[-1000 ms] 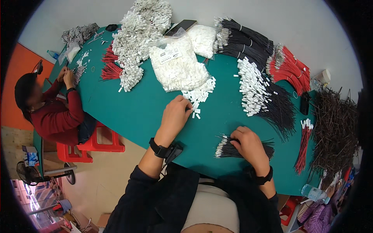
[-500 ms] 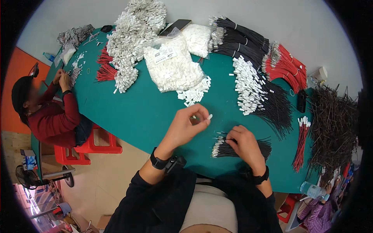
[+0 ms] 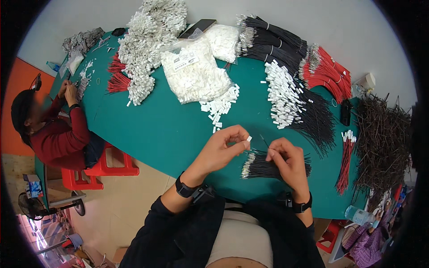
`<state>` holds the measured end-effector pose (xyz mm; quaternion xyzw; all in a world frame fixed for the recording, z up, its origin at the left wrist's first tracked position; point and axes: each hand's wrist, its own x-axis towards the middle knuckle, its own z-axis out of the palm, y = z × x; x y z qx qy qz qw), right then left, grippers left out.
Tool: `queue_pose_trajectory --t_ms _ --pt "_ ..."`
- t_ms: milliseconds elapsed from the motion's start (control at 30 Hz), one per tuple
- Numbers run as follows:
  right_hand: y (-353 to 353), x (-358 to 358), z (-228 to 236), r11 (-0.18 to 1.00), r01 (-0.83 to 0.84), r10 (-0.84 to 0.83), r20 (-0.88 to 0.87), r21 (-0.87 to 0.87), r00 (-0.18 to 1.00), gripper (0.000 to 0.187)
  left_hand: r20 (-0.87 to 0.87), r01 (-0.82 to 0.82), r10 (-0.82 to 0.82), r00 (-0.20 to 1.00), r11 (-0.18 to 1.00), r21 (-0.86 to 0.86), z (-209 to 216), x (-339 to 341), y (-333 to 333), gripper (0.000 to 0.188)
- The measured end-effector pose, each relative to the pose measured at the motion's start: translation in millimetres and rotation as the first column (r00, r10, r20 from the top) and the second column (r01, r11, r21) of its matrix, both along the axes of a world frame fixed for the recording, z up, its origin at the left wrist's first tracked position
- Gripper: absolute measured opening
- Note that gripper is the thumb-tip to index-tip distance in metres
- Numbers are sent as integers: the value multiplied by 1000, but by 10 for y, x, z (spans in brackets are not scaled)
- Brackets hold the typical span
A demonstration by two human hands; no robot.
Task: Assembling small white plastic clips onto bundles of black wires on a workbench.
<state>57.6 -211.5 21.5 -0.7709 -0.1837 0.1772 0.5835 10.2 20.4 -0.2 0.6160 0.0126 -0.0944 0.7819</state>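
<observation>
A small white plastic connector housing [image 3: 249, 139] is pinched between the thumb and forefinger of my left hand [image 3: 223, 149]. My right hand [image 3: 287, 160] grips a thin black wire [image 3: 263, 140] whose tip points up and left. A gap separates the wire tip from the housing. Just below my right hand lies a bundle of black wires [image 3: 263, 169] with bare metal terminals at its left end. Behind my left hand, loose white housings [image 3: 225, 102] spill from a clear plastic bag [image 3: 192, 73]. Farther right is a heap of black wires with white housings fitted [image 3: 286, 98].
Bundled black wires [image 3: 279, 40] and red wires [image 3: 330, 76] lie along the wall. A big pile of white-ended wires [image 3: 149, 40] stands at back left. Red wires [image 3: 343, 169] and a brown tangled heap [image 3: 384, 138] are at right. A co-worker [image 3: 53, 120] sits at left.
My right hand has lifted a black wire off the bundle and turned it toward my left hand. The left hand, with its housing, has shifted slightly right and down.
</observation>
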Motion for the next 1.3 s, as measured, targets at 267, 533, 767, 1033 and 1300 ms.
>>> queue_pose_trajectory --t_ms 267,533,767,1033,1300 --pt "154 -116 207 991 129 -134 280 36 951 7 5 -33 34 999 994 -103 -46 -11 -95 11" --pt "188 -153 183 981 191 -179 426 14 887 12 30 -78 82 996 992 -101 -65 -41 -91 10" --pt "221 -165 199 985 175 -148 475 -12 867 12 18 -44 45 999 995 -94 -15 -68 -99 8" --pt "217 -172 220 980 199 -180 434 1 883 12 12 -205 205 979 978 -44 50 -57 -116 19" --pt "239 -174 229 976 218 -189 504 0 843 14 58 -261 265 962 963 -61 71 -60 -153 24"
